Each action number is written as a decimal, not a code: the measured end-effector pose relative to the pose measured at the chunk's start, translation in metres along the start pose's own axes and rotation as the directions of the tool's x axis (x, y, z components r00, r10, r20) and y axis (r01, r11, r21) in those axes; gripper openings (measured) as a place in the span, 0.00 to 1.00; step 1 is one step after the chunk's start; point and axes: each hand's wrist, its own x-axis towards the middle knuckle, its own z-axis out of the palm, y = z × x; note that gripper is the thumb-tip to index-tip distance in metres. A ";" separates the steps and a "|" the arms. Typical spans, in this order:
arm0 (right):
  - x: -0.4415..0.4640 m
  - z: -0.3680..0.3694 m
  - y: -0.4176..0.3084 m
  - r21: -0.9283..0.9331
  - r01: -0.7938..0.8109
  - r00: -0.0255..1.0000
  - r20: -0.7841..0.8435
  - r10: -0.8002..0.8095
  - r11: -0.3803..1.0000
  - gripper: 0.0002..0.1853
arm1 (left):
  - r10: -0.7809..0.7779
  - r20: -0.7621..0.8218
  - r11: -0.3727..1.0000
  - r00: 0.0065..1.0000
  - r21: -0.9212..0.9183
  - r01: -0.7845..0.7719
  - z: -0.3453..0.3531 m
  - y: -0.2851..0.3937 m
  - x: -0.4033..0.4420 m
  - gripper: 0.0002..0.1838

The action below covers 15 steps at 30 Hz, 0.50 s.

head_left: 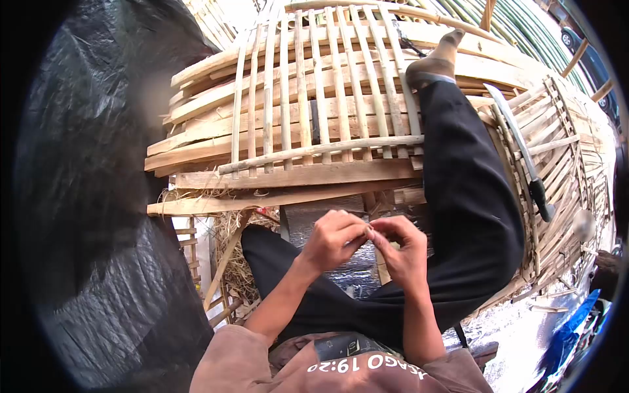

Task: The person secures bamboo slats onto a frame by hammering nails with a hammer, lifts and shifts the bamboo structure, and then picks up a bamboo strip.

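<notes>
Above the lap, my left hand (pixel 335 241) and my right hand (pixel 401 249) meet at the fingertips, both closed in a pinch. Whatever lies between the fingers is too small to name. Beyond them, a slatted wooden frame (pixel 304 111) of thin sticks rests on long planks (pixel 262 190). One bare foot (pixel 435 64) touches the frame's upper right side. A long curved knife (pixel 514 131) with a black handle lies to the right of the leg, apart from both hands.
Black plastic sheeting (pixel 105 196) hangs along the left. Woven split-stick work (pixel 557 157) stands at the right, with silvery sheeting (pixel 517 334) below it. Dry fibres (pixel 236 262) lie beside the left knee. Long poles (pixel 458 19) and a blue car (pixel 583 59) are at the upper right.
</notes>
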 end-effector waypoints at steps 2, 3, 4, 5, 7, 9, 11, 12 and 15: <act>0.019 0.011 -0.001 -0.004 0.076 0.996 -0.046 -0.076 0.997 0.06 | -0.002 -0.040 1.000 0.999 0.019 0.002 -0.007 -0.016 0.008 0.08; 0.032 0.017 -0.007 -0.064 0.130 0.990 -0.054 -0.133 0.989 0.06 | -0.003 -0.079 1.000 0.997 0.031 0.006 -0.011 -0.023 0.011 0.08; 0.043 0.022 -0.007 -0.046 0.129 0.991 -0.013 -0.130 0.990 0.06 | -0.006 -0.090 0.998 0.996 0.055 0.011 -0.018 -0.027 0.016 0.07; 0.056 0.026 -0.008 -0.031 0.135 0.991 0.031 -0.134 0.990 0.06 | 0.042 -0.138 0.997 0.990 0.063 -0.034 -0.024 -0.037 0.023 0.09; 0.086 0.036 -0.001 0.057 0.158 0.987 -0.001 -0.158 0.986 0.06 | 0.029 -0.212 0.995 0.977 0.096 -0.009 -0.032 -0.069 0.023 0.13; 0.114 0.044 0.001 0.047 0.141 0.985 -0.102 -0.136 0.989 0.06 | -0.026 -0.215 0.952 0.976 0.293 0.090 -0.040 -0.084 0.032 0.18; 0.128 0.046 0.005 0.236 0.110 0.986 -0.149 -0.076 0.965 0.08 | -0.047 -0.140 0.822 0.989 0.557 0.118 -0.044 -0.111 0.035 0.29; 0.127 0.047 0.003 0.274 0.108 0.983 -0.170 -0.063 0.956 0.09 | -0.031 -0.090 0.789 0.995 0.610 0.079 -0.045 -0.118 0.036 0.29; 0.105 0.049 0.017 0.292 0.117 0.983 -0.171 -0.068 0.949 0.07 | -0.022 -0.027 0.759 0.999 0.650 0.034 -0.039 -0.150 0.033 0.29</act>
